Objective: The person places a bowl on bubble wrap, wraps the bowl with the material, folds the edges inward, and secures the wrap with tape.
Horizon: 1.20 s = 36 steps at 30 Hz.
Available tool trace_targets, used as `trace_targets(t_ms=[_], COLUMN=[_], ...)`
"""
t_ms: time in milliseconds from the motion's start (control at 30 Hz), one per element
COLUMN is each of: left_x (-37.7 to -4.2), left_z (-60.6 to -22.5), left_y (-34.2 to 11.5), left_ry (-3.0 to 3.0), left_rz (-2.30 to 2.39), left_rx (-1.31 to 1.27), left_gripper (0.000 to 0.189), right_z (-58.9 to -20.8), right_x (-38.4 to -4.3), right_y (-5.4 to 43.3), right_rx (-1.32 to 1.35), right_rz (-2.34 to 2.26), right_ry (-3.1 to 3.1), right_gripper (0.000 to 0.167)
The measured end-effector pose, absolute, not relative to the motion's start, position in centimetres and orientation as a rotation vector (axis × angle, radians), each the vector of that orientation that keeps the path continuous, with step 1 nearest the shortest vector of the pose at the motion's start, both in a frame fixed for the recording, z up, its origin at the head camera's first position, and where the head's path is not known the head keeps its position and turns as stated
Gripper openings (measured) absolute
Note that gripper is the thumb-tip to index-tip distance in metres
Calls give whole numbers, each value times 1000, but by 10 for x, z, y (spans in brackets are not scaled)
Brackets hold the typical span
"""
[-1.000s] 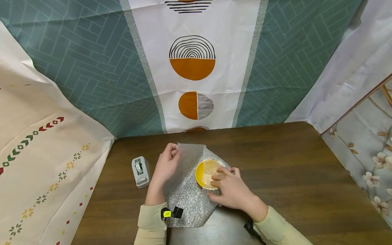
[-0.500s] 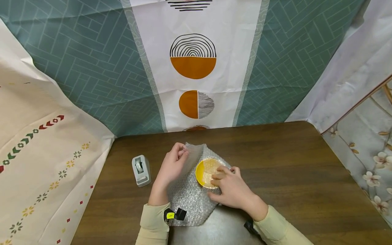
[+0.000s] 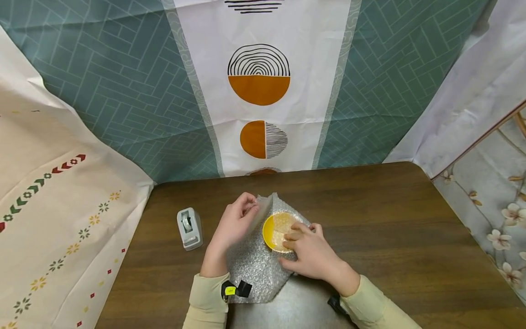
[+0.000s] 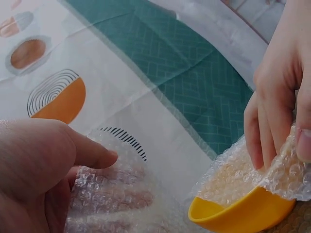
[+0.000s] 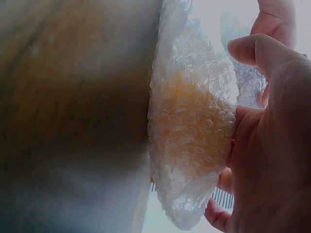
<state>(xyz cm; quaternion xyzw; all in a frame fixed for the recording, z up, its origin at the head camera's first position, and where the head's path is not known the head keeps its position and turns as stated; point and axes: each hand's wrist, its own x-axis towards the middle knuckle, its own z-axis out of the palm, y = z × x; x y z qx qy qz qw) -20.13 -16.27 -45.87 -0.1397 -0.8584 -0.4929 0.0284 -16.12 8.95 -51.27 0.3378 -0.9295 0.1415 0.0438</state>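
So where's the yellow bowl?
In the head view, the yellow bowl sits low, just right of centre, on bubble wrap that partly covers it, by the right hand.

Beneath the grip spreads a dark wood-grained table (image 3: 382, 224); beyond the grip hangs a teal-and-white cloth (image 3: 306, 96), with a cream printed cloth (image 3: 70, 196) to its left and pale flowered cloth (image 3: 481, 214) to its right.

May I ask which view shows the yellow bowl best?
The left wrist view: the yellow bowl shows its bare side close up. Head view shows it from above, partly covered; right wrist, only yellow through bubble wrap.
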Motion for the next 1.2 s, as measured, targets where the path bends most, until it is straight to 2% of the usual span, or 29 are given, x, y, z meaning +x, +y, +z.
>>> trace_targets(t_ms=[900,1200], left_x=[-201,-202], left_z=[-464,-469], left_y=[-138,-133], left_ry=[-2782,-2850], left_rz=[-1399,-1328], left_rx=[-628,-684], left_gripper=[5,7], right_z=[-511,-508], right_x=[-163,-166], right_y=[91,96], right_rx=[1065,1150], right_rz=[407,369], right_ry=[-2831,-2788], right_gripper=[49,49])
